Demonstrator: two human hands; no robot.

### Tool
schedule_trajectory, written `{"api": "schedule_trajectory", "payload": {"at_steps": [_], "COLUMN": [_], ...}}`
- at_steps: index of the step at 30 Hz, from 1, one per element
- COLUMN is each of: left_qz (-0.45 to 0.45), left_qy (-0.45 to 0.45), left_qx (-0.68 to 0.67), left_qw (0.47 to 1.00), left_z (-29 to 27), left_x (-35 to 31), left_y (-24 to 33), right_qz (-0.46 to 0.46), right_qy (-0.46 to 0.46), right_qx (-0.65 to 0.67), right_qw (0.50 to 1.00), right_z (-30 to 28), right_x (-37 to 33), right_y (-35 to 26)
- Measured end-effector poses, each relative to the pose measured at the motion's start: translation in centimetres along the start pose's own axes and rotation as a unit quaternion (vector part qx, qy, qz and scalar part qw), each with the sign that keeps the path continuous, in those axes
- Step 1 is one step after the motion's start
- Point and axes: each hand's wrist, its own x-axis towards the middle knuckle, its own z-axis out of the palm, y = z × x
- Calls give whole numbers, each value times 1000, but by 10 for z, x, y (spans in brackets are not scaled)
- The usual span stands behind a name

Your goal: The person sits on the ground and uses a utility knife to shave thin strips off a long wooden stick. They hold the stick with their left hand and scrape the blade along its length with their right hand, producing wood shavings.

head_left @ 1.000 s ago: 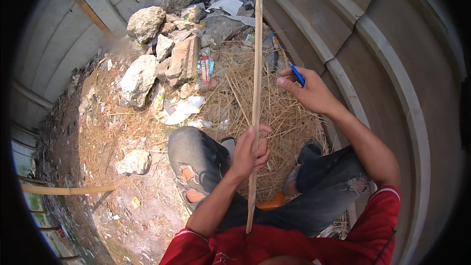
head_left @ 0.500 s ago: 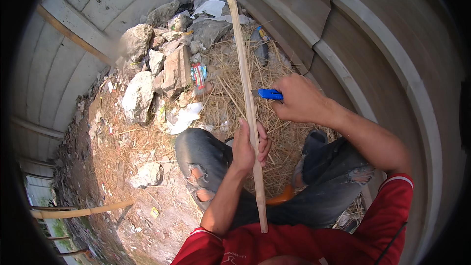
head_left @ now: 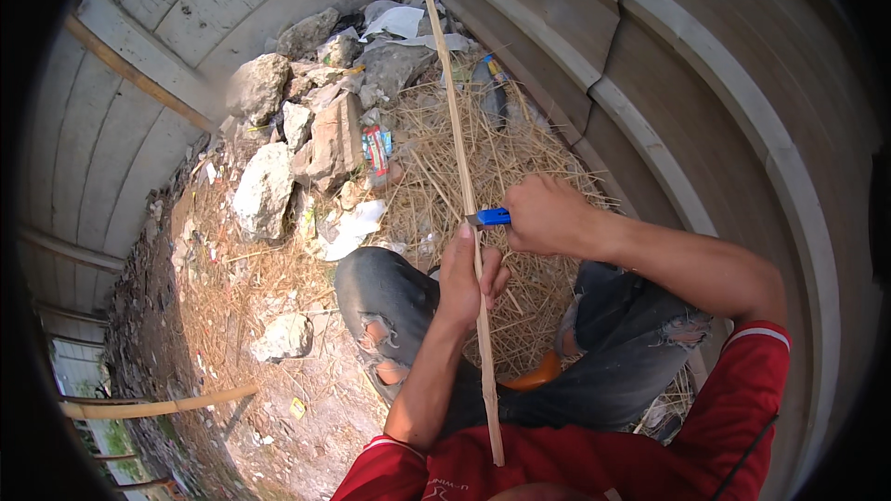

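nearest to me is the person's red shirt, and the near end of a long, thin wooden strip lies just over its front. from there the strip's long axis runs away from the body, between the bent knees of torn dark jeans, leaning a little to the person's left as it goes out. an orange thing, partly hidden, sits between the legs.

midway along, the left hand has its fingers curled round the strip, thumb pointing outward along it. just past that thumb, the right hand has its fingers closed in a fist on a blue knife. the knife lies crosswise, its blade pointing left and meeting the strip nearly square.

beyond the hands is a bed of loose straw, with pale rocks heaped on the left and a dark bottle near the ribbed wall at right. the strip's far tip shows up against the foot of the pale wall at the back.
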Motion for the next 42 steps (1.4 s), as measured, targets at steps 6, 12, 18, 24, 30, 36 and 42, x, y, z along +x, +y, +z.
{"api": "schedule_trajectory", "payload": {"at_steps": [6, 12, 18, 24, 30, 36, 42], "left_qz": [-5, 6, 37, 35, 38, 25, -10], "left_qy": [-32, -39, -59, -51, -58, -72, -179], "left_qx": [23, 34, 56, -8, 18, 78, 169], "left_qw": [999, 999, 996, 998, 997, 994, 969], "left_z": [-3, -5, -1, -21, -25, -15, -9], "left_x": [0, -1, 1, -7, -11, -7, -34], "left_y": [7, 8, 2, 27, 23, 0, -19], "right_qz": [0, 52, 72, -6, -19, 84, 284], "right_qy": [9, 52, 152, 81, 103, 174, 244], "right_qx": [-61, -95, -124, -68, -61, -139, -47], "right_qw": [998, 993, 978, 994, 993, 971, 926], "right_z": [-6, -19, -38, -29, -3, -26, -98], "right_x": [26, 61, 81, 63, 54, 96, 103], "right_y": [11, 21, 39, -13, -17, 40, 121]}}
